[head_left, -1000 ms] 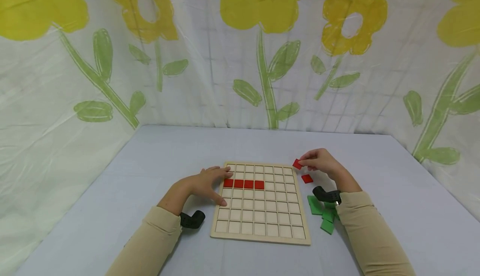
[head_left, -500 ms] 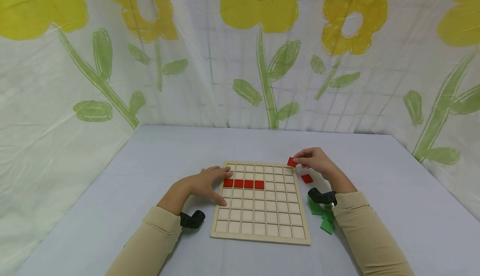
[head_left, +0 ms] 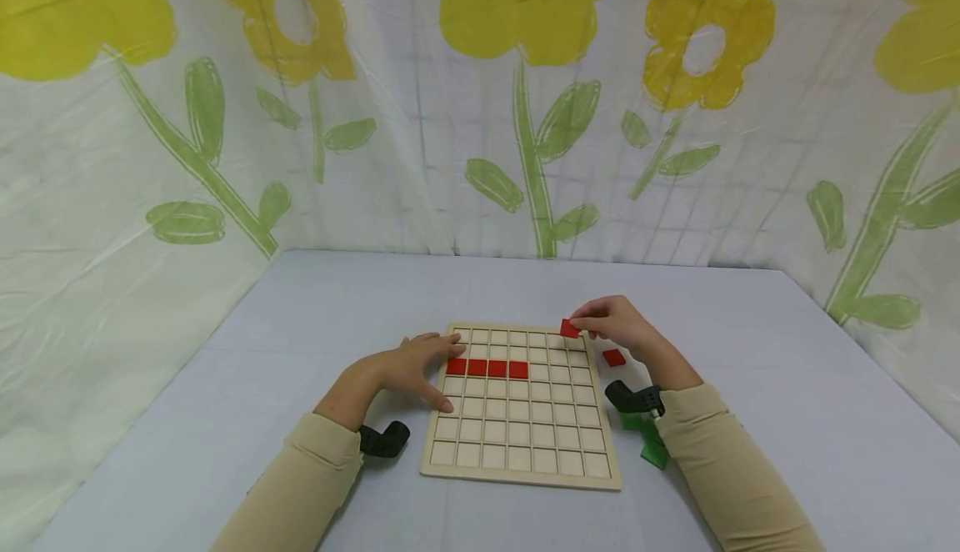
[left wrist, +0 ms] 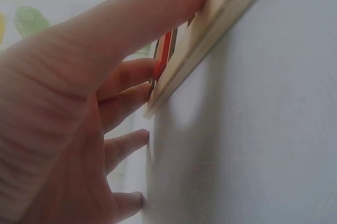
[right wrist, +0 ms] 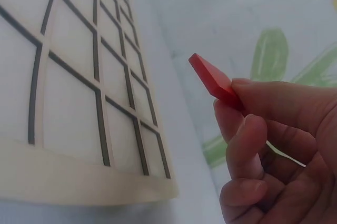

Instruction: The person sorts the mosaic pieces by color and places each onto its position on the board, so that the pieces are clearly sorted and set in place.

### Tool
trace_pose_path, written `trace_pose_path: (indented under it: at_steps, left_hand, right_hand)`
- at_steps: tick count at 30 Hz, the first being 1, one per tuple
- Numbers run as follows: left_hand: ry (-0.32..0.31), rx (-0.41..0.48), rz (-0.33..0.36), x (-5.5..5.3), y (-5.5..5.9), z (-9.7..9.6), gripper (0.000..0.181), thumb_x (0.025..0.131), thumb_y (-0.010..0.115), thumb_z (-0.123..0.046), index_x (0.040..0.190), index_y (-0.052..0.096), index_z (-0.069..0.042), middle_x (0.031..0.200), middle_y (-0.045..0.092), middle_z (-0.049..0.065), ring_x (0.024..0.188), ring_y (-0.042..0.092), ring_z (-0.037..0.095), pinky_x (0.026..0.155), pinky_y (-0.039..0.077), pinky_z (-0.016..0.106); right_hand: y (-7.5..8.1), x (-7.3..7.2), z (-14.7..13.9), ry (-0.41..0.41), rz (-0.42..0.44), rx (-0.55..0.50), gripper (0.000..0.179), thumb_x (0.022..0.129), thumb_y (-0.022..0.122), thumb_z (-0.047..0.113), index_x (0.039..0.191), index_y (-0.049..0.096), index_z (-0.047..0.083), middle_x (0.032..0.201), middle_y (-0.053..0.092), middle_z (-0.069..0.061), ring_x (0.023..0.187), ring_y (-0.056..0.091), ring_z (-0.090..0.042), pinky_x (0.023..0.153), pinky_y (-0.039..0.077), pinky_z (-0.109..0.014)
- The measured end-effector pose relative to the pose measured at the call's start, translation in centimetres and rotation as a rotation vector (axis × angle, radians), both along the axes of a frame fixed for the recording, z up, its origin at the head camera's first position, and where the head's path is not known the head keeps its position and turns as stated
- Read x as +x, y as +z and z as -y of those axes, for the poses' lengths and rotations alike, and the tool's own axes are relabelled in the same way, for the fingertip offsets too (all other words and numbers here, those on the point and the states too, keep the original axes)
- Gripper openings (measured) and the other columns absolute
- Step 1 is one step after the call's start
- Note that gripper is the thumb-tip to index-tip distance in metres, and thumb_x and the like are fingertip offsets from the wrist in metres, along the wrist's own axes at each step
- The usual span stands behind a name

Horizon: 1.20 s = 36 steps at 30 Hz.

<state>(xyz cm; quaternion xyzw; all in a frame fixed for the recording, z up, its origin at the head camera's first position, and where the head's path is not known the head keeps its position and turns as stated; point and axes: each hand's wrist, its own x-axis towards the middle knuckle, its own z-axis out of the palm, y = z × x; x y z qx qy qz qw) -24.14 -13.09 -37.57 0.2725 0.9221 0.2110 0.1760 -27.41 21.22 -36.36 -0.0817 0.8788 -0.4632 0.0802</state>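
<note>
A pale wooden grid board (head_left: pixel 521 482) lies on the table, with a row of several red square tiles (head_left: pixel 497 368) set in its third row from the back, starting at the left. My right hand (head_left: pixel 618 323) pinches another red square tile (right wrist: pixel 213 79) between thumb and fingertips, above the board's back right corner. In the right wrist view that tile is tilted and apart from the grid. My left hand (head_left: pixel 408 373) rests at the board's left edge, fingers spread, the thumb (left wrist: pixel 158 11) on the frame and two fingertips at the rim.
One loose red tile (head_left: pixel 613 358) lies just right of the board. Several green tiles (head_left: pixel 654 452) are piled nearer, partly hidden by the right forearm (head_left: pixel 723 460) and its wrist camera (head_left: pixel 633 398). A flowered curtain (head_left: pixel 420 118) hangs behind the white table (head_left: pixel 345 285).
My right hand has moved left with the pinched red tile, from beside the board to over its back right part. The left hand and the tiles in the grid have stayed still.
</note>
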Motion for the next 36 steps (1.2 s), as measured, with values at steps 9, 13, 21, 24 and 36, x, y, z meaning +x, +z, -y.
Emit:
trace_pose_path:
  at_steps: [9, 13, 21, 24, 36]
  left_hand:
    - [-0.003, 0.001, -0.005, 0.0, 0.1, 0.0, 0.087, 0.07, 0.079, -0.04, 0.142, 0.038, -0.015, 0.155, 0.022, 0.006, 0.143, 0.014, 0.033, 0.114, 0.006, 0.06]
    - [-0.006, 0.0, -0.008, 0.0, 0.1, 0.0, 0.087, 0.07, 0.079, -0.04, 0.142, 0.038, -0.015, 0.155, 0.022, 0.007, 0.143, 0.014, 0.034, 0.114, 0.007, 0.061]
    - [-0.004, 0.0, -0.007, 0.0, 0.0, 0.0, 0.087, 0.07, 0.079, -0.041, 0.143, 0.038, -0.015, 0.156, 0.022, 0.006, 0.144, 0.013, 0.034, 0.114, 0.006, 0.06]
    - [-0.001, -0.003, -0.006, -0.1, 0.0, 0.0, 0.087, 0.07, 0.079, -0.042, 0.143, 0.038, -0.016, 0.156, 0.022, 0.005, 0.144, 0.012, 0.034, 0.114, 0.006, 0.06]
    - [0.005, -0.002, 0.005, -0.1, -0.1, -0.1, 0.088, 0.07, 0.079, -0.041, 0.143, 0.038, -0.016, 0.156, 0.021, 0.005, 0.144, 0.011, 0.035, 0.113, 0.005, 0.061]
  right_hand:
    - [0.4, 0.3, 0.8, 0.038, -0.002, 0.004, 0.024, 0.088, 0.064, 0.02, 0.102, 0.068, 0.001, 0.082, 0.066, -0.001, 0.073, 0.057, -0.023, 0.07, 0.048, -0.032]
    - [0.4, 0.3, 1.1, 0.065, -0.014, 0.001, 0.024, 0.088, 0.064, 0.021, 0.101, 0.068, 0.002, 0.083, 0.067, -0.002, 0.072, 0.057, -0.024, 0.069, 0.049, -0.034]
    - [0.0, 0.4, 1.8, 0.122, -0.021, 0.008, 0.025, 0.087, 0.065, 0.021, 0.1, 0.069, 0.001, 0.083, 0.068, -0.006, 0.07, 0.056, -0.024, 0.066, 0.048, -0.035]
    - [0.0, 0.7, 2.2, 0.14, -0.017, 0.011, 0.023, 0.087, 0.065, 0.019, 0.098, 0.07, 0.0, 0.082, 0.069, -0.005, 0.069, 0.058, -0.022, 0.066, 0.05, -0.035]
    - [-0.5, 0.9, 3.2, 0.2, 0.048, 0.014, 0.021, 0.086, 0.066, 0.016, 0.096, 0.069, -0.002, 0.08, 0.069, -0.003, 0.065, 0.058, -0.016, 0.064, 0.051, -0.031]
